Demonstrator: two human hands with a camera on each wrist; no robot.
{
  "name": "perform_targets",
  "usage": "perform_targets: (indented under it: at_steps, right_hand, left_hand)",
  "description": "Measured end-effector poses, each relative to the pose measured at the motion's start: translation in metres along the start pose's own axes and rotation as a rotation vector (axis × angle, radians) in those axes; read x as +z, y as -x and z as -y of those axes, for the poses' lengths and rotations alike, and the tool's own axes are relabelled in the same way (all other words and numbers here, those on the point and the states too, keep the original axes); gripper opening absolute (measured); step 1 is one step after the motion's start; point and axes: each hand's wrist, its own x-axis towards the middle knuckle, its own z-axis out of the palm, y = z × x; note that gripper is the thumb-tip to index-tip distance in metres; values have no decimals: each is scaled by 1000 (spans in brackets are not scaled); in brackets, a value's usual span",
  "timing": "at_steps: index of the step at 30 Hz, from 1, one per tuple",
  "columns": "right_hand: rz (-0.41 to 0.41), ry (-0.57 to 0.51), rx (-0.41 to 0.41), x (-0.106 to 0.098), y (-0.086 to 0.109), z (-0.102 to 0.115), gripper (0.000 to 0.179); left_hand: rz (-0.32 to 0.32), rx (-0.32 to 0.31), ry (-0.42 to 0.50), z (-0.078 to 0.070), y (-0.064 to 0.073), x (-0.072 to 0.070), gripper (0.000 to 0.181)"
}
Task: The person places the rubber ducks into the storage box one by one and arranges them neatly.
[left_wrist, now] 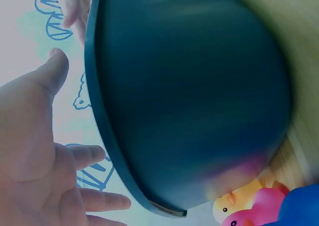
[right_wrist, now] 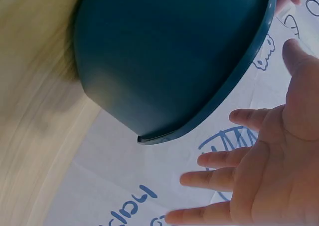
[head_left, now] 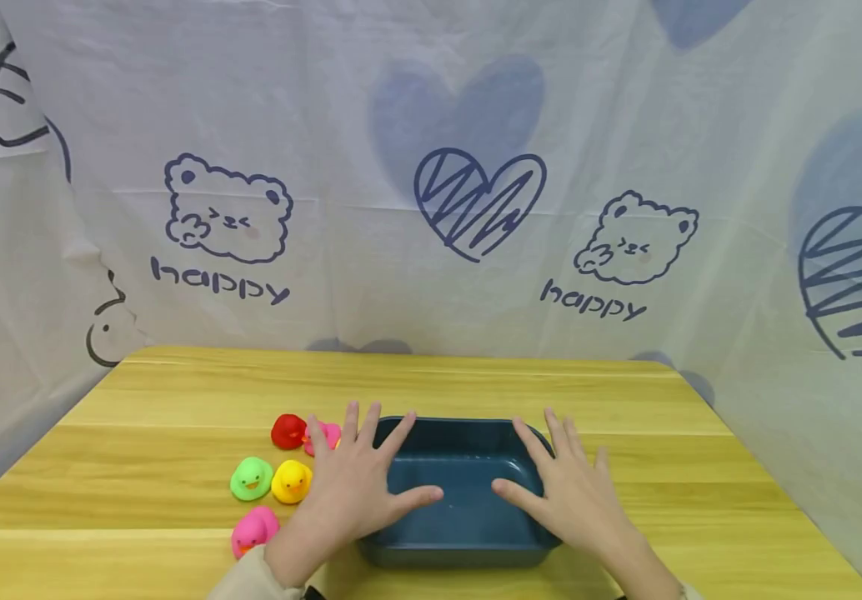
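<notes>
A dark teal rectangular basin (head_left: 461,508) stands on the wooden table, and its visible inside holds nothing. Over its left side my left hand (head_left: 359,483) is spread, fingers straight and thumb toward the middle. My right hand (head_left: 577,492) is spread the same way above the right side. Both wrist views show a gap between the palms and the basin's outer wall (left_wrist: 189,86), (right_wrist: 174,61). Left of the basin sit small toy ducks: a red duck (head_left: 288,432), a partly hidden pink duck (head_left: 323,437), a green duck (head_left: 251,478), a yellow duck (head_left: 292,482) and another pink duck (head_left: 254,531).
A blue toy (left_wrist: 301,208) shows at the corner of the left wrist view, hidden behind my left hand in the head view. The wooden table (head_left: 664,467) reaches back to a pale curtain (head_left: 356,167) printed with hearts, bears and the word happy.
</notes>
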Motion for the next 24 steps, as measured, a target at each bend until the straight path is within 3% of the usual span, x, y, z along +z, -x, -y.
perform_targets:
  at_steps: [6,15,24]
  right_hand:
    - [-1,-43,15,-2,0,-3,81]
    - [-2,-92,10,-2,1,-14,77]
    - [-36,-136,12,4,3,-28,66]
  left_hand:
    - [-31,5,-14,2,0,-1,85]
    - [-73,31,68,8,2,-2,79]
    - [-200,126,152,17,4,1,65]
